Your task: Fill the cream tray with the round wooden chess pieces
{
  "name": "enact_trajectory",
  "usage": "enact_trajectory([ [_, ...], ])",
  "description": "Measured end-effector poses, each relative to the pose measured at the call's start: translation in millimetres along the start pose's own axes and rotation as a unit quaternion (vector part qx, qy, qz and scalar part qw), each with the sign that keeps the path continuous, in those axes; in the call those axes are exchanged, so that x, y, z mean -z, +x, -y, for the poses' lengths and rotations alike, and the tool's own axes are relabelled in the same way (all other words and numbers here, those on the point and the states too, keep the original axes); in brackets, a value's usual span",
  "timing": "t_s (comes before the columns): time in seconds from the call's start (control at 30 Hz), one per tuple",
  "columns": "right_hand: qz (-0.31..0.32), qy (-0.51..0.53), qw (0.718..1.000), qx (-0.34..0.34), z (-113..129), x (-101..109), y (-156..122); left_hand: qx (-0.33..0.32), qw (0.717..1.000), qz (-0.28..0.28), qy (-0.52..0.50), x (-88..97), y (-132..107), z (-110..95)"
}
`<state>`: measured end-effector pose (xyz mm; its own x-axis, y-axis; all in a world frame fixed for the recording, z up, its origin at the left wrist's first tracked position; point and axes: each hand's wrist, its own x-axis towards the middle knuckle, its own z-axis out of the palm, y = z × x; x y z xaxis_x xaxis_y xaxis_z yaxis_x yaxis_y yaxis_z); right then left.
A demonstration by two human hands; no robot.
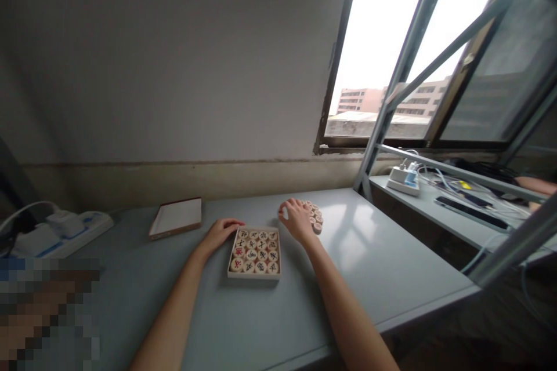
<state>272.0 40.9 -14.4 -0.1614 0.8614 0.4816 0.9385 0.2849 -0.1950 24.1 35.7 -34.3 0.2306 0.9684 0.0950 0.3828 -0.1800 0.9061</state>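
A shallow square box [255,276] lies in front of me, with several round wooden xiangqi pieces [261,254] set in rows inside it. Black characters mark most pieces and red ones mark a few. My left hand [221,233] rests at the box's far left corner, its fingers stretched along the rim. Right of the box, my right hand [296,219] hovers with thumb and fingers curled into a pinch; whatever is between the fingertips is too small to make out. Just beyond it, partly hidden by that hand, lies a cluster of loose xiangqi pieces [317,219].
The box lid [177,217] lies inside up near the wall. A power strip [85,229] with plugs is at the left. Metal bed-frame bars [387,101] rise on the right. Past them, a second desk bears a power strip [404,179], cables and a phone [470,213]. Another person's arm [537,185] shows there.
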Motion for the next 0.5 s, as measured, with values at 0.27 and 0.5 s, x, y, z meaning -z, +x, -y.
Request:
enact_trajectory([
  [0.27,-0.069,0.026,0.99,-0.117,-24.0,0.5,4.4,-0.001,1.0,-0.007,0.001,-2.3,-1.3,-2.1],
  [0.5,0.162,0.278,0.913,0.252,56.4,10.8,-5.2,-0.016,1.0,-0.005,0.012,-1.6,-1.8,-1.1],
])
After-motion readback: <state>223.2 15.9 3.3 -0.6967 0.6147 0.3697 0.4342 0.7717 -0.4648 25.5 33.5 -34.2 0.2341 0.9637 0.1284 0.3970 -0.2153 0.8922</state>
